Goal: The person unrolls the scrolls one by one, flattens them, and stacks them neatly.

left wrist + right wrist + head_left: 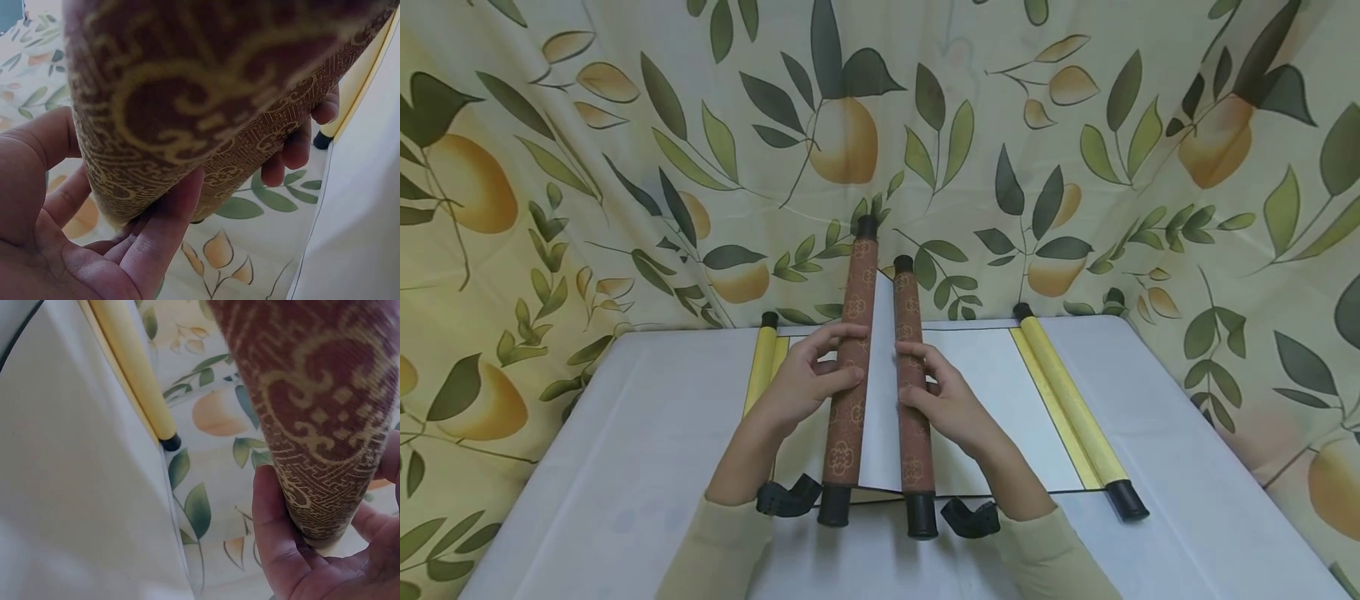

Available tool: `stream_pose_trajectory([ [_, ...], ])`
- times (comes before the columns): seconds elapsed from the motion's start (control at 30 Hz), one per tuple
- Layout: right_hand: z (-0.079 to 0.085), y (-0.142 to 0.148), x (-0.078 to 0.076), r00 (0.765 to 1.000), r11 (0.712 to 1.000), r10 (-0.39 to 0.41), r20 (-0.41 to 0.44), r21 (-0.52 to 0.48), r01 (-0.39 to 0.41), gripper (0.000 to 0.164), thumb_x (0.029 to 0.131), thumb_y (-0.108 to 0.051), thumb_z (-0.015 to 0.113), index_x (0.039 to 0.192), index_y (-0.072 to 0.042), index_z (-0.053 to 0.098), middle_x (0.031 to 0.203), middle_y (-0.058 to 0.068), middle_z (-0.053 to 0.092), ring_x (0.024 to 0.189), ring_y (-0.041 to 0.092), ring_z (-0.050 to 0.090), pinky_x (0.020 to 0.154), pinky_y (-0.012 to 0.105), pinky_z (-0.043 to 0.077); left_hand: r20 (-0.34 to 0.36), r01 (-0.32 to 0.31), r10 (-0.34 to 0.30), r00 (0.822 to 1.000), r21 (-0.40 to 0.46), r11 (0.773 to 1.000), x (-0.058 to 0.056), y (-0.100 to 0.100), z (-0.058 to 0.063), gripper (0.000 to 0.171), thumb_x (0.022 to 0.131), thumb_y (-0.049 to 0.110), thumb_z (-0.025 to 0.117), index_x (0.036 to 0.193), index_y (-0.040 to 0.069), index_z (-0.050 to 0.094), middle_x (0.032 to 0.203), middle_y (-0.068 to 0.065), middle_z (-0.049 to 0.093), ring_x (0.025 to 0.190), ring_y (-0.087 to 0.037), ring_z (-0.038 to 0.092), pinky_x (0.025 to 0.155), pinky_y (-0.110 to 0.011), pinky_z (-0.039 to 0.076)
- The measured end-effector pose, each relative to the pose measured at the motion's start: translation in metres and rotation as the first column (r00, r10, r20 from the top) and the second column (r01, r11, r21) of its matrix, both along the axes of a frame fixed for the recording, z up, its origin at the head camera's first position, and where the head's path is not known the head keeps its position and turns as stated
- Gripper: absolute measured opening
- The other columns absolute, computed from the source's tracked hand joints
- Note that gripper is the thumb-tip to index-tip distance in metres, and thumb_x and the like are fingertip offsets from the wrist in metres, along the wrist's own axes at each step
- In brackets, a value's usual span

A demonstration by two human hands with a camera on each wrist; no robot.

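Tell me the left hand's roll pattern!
The roll has gold curls and lines on reddish brown, clearest in the left wrist view.

A white table is stretching below everything else. On the table, a yellow-edged scroll is lying unrolled, its white sheet facing up. Its left yellow roller is resting left of the table's middle, partly hidden. Its right yellow roller is slanting nearer the table's right edge, one black cap marking its near end. Behind the table and along both its sides, a cream cloth is hanging, showing orange fruit and green leaves.
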State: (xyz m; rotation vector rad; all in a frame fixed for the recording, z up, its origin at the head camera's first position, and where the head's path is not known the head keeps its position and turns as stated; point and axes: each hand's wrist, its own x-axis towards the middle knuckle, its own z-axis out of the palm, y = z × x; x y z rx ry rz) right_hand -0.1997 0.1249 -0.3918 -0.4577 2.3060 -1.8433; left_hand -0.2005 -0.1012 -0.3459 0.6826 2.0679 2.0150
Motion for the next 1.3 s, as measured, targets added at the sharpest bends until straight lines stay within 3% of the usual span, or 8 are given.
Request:
stream_pose_trajectory([
  [0.3, 0.000, 0.002, 0.000, 1.000, 1.000, -0.008, -0.026, 0.024, 0.008, 0.053, 0.087, -0.007, 0.053, 0.134, -0.028, 0.040, 0.135, -0.001, 0.035, 0.108, 0.029, 0.045, 0.077, 0.038, 0.047, -0.002, -0.007, 0.007, 1.000, 0.017, 1.000, -0.011, -0.004, -0.016, 0.045, 0.085, 0.012, 0.066, 0.127, 0.020, 0.051, 0.125, -0.008, 0.044, 0.101, -0.027, 0.059, 0.075, -0.037, 0.051],
  [0.67, -0.002, 0.004, -0.001, 0.998, 0.999, -0.007, -0.063, 0.033, 0.010, 0.051, 0.088, -0.006, 0.052, 0.134, -0.025, 0.041, 0.138, -0.006, 0.034, 0.114, 0.027, 0.044, 0.083, 0.040, 0.045, 0.003, -0.010, 0.010, 1.000, -0.001, 1.000, 0.004, -0.005, 0.009, 0.046, 0.087, 0.003, 0.060, 0.130, 0.009, 0.046, 0.126, -0.011, 0.042, 0.100, -0.029, 0.059, 0.075, -0.034, 0.050],
  [0.9, 0.000, 0.005, -0.002, 0.999, 0.999, -0.020, -0.048, 0.036, 0.022, 0.051, 0.088, -0.007, 0.052, 0.134, -0.025, 0.041, 0.136, -0.005, 0.034, 0.114, 0.028, 0.043, 0.083, 0.040, 0.046, -0.010, -0.012, 0.012, 1.000, 0.015, 1.000, 0.007, -0.006, 0.014, 0.047, 0.087, 0.003, 0.060, 0.131, 0.007, 0.045, 0.130, -0.010, 0.041, 0.100, -0.030, 0.058, 0.076, -0.034, 0.049],
  [1.1, 0.002, 0.006, -0.001, 1.000, 1.000, -0.010, -0.022, 0.013, 0.011, 0.053, 0.088, -0.005, 0.051, 0.134, -0.027, 0.041, 0.133, 0.001, 0.034, 0.105, 0.030, 0.047, 0.076, 0.039, 0.047, 0.000, -0.030, 0.030, 1.000, 0.022, 0.999, 0.008, -0.006, 0.015, 0.047, 0.087, 0.002, 0.060, 0.131, 0.009, 0.046, 0.134, -0.006, 0.038, 0.105, -0.028, 0.056, 0.074, -0.034, 0.050],
  [1.3, 0.003, 0.006, -0.001, 1.000, 1.000, -0.017, -0.010, 0.008, 0.017, 0.053, 0.087, -0.005, 0.053, 0.135, -0.025, 0.041, 0.136, -0.001, 0.032, 0.105, 0.030, 0.050, 0.076, 0.039, 0.049, 0.010, -0.027, 0.026, 1.000, 0.028, 0.999, 0.009, -0.007, 0.018, 0.046, 0.087, 0.000, 0.059, 0.131, 0.007, 0.045, 0.134, -0.007, 0.038, 0.106, -0.030, 0.055, 0.076, -0.034, 0.050],
])
